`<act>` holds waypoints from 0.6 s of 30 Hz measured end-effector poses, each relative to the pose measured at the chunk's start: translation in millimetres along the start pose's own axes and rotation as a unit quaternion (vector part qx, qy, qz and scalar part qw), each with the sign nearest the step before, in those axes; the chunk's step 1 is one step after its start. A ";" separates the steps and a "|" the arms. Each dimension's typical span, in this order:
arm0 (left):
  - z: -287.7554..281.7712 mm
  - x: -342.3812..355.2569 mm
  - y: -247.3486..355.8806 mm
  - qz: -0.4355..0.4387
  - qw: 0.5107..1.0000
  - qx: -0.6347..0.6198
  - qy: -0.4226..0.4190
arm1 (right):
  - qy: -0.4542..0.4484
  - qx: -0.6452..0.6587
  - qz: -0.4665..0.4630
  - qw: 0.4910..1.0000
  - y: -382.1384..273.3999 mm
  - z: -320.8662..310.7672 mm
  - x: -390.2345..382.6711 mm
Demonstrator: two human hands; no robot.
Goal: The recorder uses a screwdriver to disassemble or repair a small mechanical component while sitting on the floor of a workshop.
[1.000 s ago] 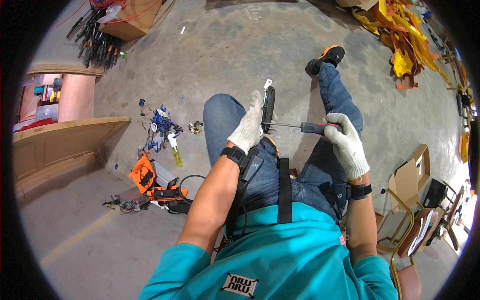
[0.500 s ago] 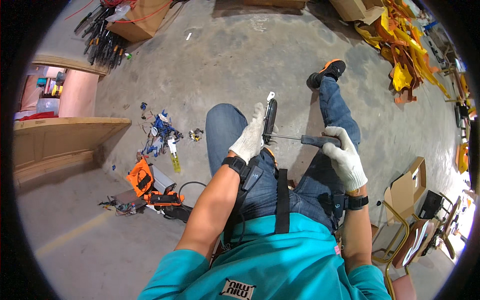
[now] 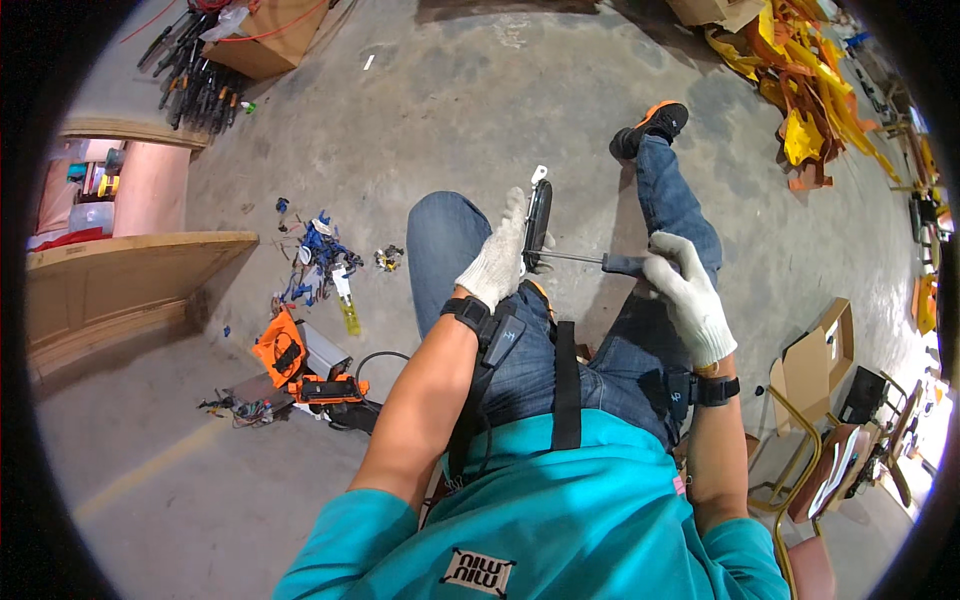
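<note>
left hand (image 3: 497, 262): gloved, curled shut round the black part (image 3: 537, 222), holding it upright on the left knee (image 3: 445, 235), likely so the knee braces it.
right hand (image 3: 688, 300): gloved, fist closed on the screwdriver (image 3: 600, 262) handle; shaft runs level leftward, tip at the side of the part.
part: long, dark, silver bracket at its top end; sits between both hands, above the lap, off the floor.
posture: person seated, right leg stretched out, shoe (image 3: 655, 122) far forward; lap serves as the bench.
floor tools: orange case (image 3: 282, 348) lies open just left of the leg, within arm's reach; contents too small to tell.
loose bits: blue and white scraps (image 3: 318, 258) and a yellow tube (image 3: 348, 312) scattered beyond the case, touching the concrete.
box top left (image 3: 270, 40): cardboard, bags on top; black tools (image 3: 190, 62) piled beside it.
box right (image 3: 818, 362): cardboard, flap open, inside not visible.
yellow pile (image 3: 790, 90): sheets heaped well apart, top right.
wood panel (image 3: 120, 285): left, on edge.
</note>
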State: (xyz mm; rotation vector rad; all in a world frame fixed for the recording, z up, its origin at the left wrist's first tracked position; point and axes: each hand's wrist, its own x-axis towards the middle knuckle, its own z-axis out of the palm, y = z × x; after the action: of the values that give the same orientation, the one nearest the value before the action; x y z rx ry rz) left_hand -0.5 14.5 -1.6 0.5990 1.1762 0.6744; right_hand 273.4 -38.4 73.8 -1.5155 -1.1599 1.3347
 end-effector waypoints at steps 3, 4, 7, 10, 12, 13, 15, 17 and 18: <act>-5.2 4.8 -7.5 -0.002 1.000 -0.028 -0.003 | -0.043 0.003 0.185 0.982 -28.9 0.3 3.4; -4.7 5.3 -8.3 -0.003 0.999 -0.036 -0.004 | -0.066 -0.017 0.191 0.979 -28.5 -3.4 6.3; 0.5 1.1 -3.1 0.001 1.000 -0.025 0.003 | -0.068 -0.030 0.109 0.991 -2.2 -10.2 6.1; 3.1 -2.8 3.1 -0.001 1.000 -0.002 0.001 | -0.031 -0.016 -0.020 0.999 24.3 -8.7 5.8; 2.1 -3.3 3.3 -0.010 1.000 0.001 -0.009 | -0.015 -0.009 -0.058 0.998 17.9 -5.0 4.2; 1.1 -3.5 2.1 -0.008 1.000 0.000 0.004 | -0.019 -0.013 0.043 0.999 -5.5 2.2 1.3; -1.8 0.3 -3.1 -0.005 1.000 -0.001 0.014 | -0.020 -0.016 0.143 0.989 -27.5 0.7 0.1; -13.1 9.3 -15.3 -0.013 1.000 -0.010 0.014 | -0.111 -0.048 0.233 0.965 -32.1 -9.2 7.1; -9.0 10.0 -13.9 -0.015 1.000 -0.009 0.010 | -0.120 -0.029 0.199 0.972 -27.4 -13.9 6.3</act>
State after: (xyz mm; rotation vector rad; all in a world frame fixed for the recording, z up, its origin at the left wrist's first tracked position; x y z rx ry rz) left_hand -4.5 13.4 -20.5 0.5590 1.1945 0.6661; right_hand 283.7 -24.9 100.2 -1.7280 -1.0826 1.8058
